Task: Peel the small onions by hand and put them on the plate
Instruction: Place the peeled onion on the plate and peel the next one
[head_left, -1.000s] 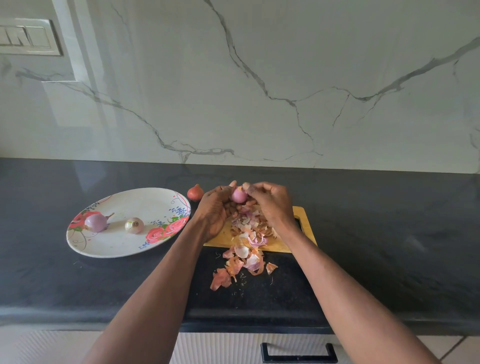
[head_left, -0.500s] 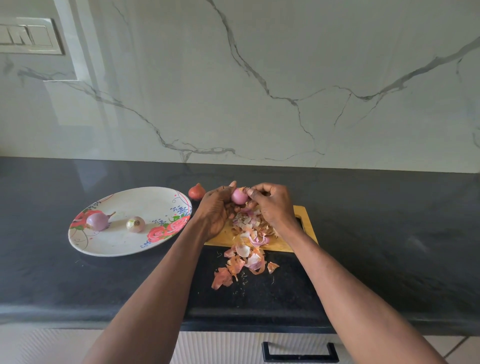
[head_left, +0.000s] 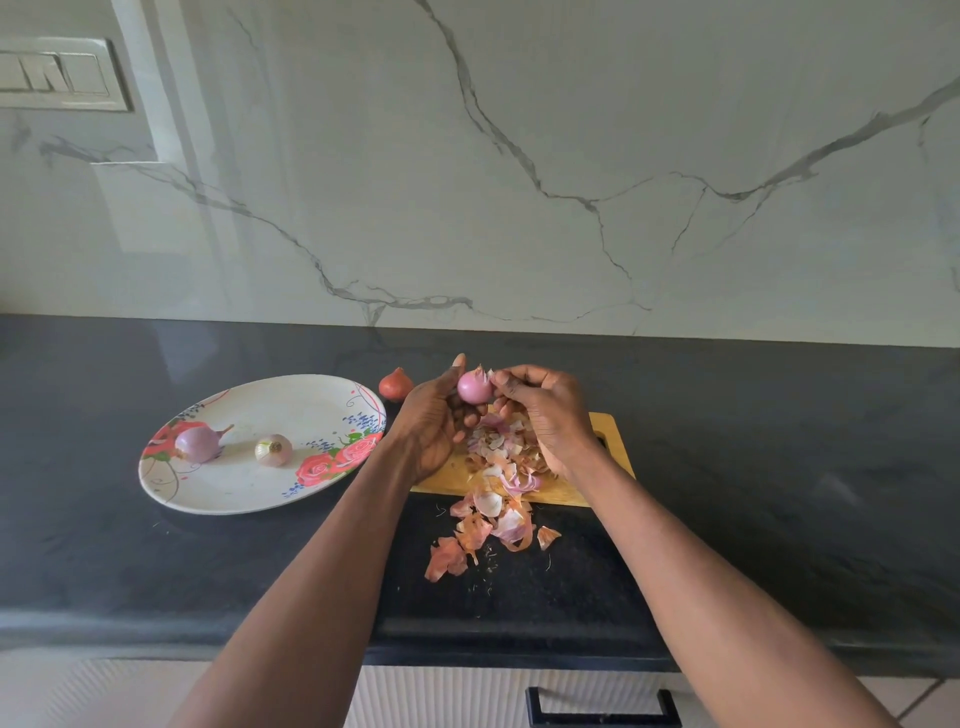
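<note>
A small pink onion (head_left: 474, 387) is held above the wooden cutting board (head_left: 613, 447). My left hand (head_left: 434, 421) grips it from the left, thumb up. From the right, my right hand (head_left: 545, 410) pinches a bit of skin at the onion's top. On the floral plate (head_left: 249, 488) to the left lie two peeled onions, a purple one (head_left: 197, 443) and a paler one (head_left: 274, 450). One unpeeled red-brown onion (head_left: 395, 384) sits on the counter just behind the plate's right rim.
A heap of onion skins (head_left: 493, 499) covers the board and spills onto the black counter (head_left: 779, 493) toward me. A marble wall rises behind, with a switch panel (head_left: 57, 73) at upper left. A drawer handle (head_left: 602, 709) shows below the counter edge.
The hands have stayed over the board with the onion between them. More of the onion's pink surface shows now, and the right fingers sit at its top.
</note>
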